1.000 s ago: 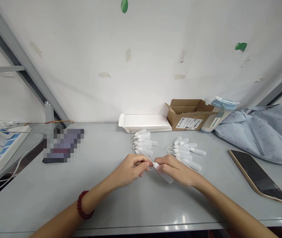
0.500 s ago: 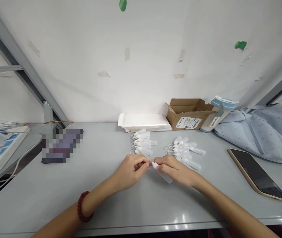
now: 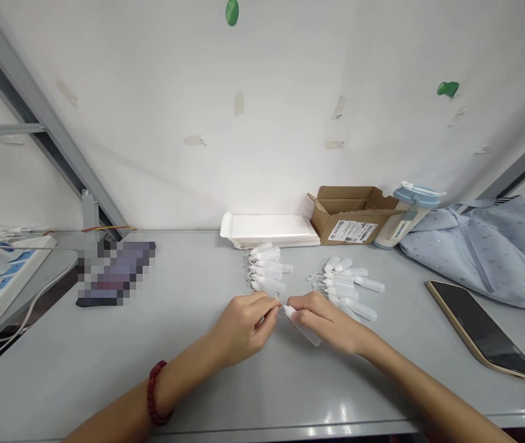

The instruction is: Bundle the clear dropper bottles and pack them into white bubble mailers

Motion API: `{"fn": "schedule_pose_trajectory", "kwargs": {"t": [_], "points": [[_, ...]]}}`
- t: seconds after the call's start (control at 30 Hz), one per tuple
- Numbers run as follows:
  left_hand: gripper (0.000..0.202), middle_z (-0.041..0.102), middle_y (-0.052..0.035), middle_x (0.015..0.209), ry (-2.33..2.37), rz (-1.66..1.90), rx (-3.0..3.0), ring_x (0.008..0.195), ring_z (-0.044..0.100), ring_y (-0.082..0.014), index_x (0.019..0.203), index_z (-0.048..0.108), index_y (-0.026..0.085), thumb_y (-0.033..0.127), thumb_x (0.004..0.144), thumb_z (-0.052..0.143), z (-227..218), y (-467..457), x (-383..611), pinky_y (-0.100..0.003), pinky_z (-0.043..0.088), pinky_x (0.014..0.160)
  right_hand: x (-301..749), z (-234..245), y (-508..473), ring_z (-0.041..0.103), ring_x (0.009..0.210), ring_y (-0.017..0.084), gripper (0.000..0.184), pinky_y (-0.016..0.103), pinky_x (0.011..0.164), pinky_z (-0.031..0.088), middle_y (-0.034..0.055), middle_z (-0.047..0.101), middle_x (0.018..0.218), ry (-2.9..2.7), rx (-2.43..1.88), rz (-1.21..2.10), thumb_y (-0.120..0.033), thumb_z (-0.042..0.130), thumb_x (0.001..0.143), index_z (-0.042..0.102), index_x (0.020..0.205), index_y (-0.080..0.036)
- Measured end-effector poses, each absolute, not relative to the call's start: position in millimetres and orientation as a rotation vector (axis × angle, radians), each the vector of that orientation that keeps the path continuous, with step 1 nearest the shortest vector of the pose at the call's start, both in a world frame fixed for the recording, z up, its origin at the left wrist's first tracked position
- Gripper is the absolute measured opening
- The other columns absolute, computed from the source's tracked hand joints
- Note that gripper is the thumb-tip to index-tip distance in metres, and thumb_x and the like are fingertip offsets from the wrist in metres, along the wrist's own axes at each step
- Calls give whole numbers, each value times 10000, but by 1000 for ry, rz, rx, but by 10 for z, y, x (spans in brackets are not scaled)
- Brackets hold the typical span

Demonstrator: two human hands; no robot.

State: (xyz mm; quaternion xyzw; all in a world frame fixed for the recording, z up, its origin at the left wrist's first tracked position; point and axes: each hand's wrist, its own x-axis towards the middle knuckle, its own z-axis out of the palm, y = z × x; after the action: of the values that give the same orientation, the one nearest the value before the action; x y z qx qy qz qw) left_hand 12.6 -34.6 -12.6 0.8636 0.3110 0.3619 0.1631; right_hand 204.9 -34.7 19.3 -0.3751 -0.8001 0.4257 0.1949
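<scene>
The small bottle [image 3: 306,330] is gripped around its body by the right hand [image 3: 324,320], low over the table [image 3: 105,351]. Its cap end is pinched in the fingertips of the left hand [image 3: 244,323]. The body is best held steady and only the cap end worked, in short movements. 2 piles, the left pile [image 3: 266,271] and the right pile [image 3: 349,284], lie just behind the hands. Open room is left toward the near edge and leftward. A phone [image 3: 484,329] lies well to the right.
</scene>
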Motion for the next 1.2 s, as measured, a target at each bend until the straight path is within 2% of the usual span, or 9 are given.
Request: {"fn": "schedule_pose_trajectory", "kwargs": {"t": [0.67,1.2], "points": [[239,427,5,590,871,964,2818,501,345,-114,645,462,165,57,838,372,-208,-380,147,-263,266,478,2033,143,-344,250,547,84,266,234,525,227,-56,223,582,-2271,-1023,1222,-164,343,837,239,594,-192],[240,452,2,583,860,917,2770,491,359,-110,639,491,157,73,834,381,-188,-389,159,-252,267,467,2023,140,-341,263,550,82,269,231,523,238,-55,242,586,-2259,-1037,1246,-194,351,851,260,597,-190]]}}
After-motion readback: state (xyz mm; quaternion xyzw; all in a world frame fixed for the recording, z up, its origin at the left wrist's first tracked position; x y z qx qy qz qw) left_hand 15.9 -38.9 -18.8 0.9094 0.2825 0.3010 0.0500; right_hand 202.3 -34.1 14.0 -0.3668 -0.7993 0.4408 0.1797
